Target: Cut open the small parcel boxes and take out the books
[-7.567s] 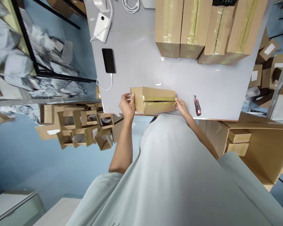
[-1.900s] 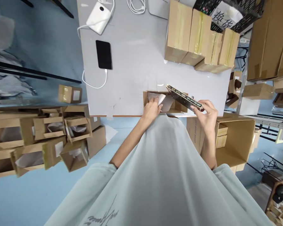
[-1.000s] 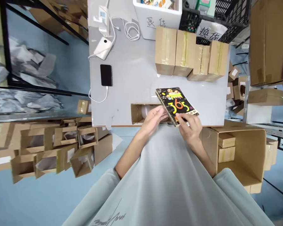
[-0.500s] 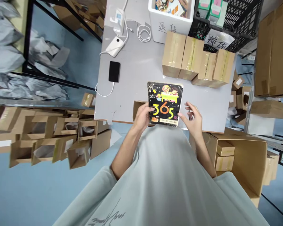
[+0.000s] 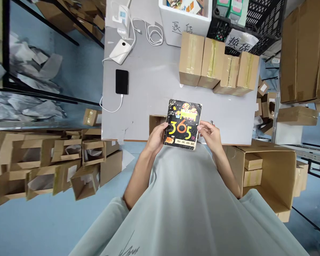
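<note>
I hold a black book (image 5: 183, 124) with a yellow "365" on its cover, face up, over the table's near edge. My left hand (image 5: 156, 137) grips its left edge, fingers wrapped round it. My right hand (image 5: 210, 132) holds its right edge with curled fingers. Under the book lies an opened cardboard box (image 5: 155, 122), mostly hidden by the book and my hands.
On the grey table (image 5: 149, 89) lie a black phone (image 5: 122, 81) on a cable, a white power bank (image 5: 119, 51) and several taped cardboard boxes (image 5: 216, 67). A white bin (image 5: 185, 25) and black crate (image 5: 253, 21) stand behind. Opened boxes (image 5: 56, 163) litter the floor left; a large carton (image 5: 269, 177) stands right.
The sealed box was opened and the book taken out of it. In the last second the book turned cover-up, and both hands now grip its sides nearer my body.
</note>
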Tool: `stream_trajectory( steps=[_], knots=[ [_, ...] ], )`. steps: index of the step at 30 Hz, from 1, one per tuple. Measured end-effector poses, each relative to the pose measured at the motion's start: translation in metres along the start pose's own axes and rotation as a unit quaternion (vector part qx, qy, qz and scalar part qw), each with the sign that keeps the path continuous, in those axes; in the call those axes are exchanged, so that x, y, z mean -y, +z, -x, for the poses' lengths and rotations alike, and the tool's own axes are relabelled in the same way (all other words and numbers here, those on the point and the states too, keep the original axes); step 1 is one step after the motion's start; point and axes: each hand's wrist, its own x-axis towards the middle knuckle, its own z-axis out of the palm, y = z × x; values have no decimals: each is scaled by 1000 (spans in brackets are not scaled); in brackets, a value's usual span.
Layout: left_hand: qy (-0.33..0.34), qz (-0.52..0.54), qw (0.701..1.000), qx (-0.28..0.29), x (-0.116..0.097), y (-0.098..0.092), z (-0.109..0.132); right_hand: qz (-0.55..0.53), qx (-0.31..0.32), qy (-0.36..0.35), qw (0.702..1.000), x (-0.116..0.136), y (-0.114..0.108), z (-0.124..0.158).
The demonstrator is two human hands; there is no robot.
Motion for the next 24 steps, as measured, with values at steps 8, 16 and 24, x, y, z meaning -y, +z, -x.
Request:
stream_trajectory(
  steps=[8,16,24],
  knots=[
    [12,-11,1000,15,-2,-6,6,20,-8,-4,1000,-11,5,-2],
    [67,-37,997,-9,1,-2,7,267,-108,-111,951,4,29,18],
    [169,-72,983,-10,14,25,9,502,18,-87,861,27,96,44]
  ],
)
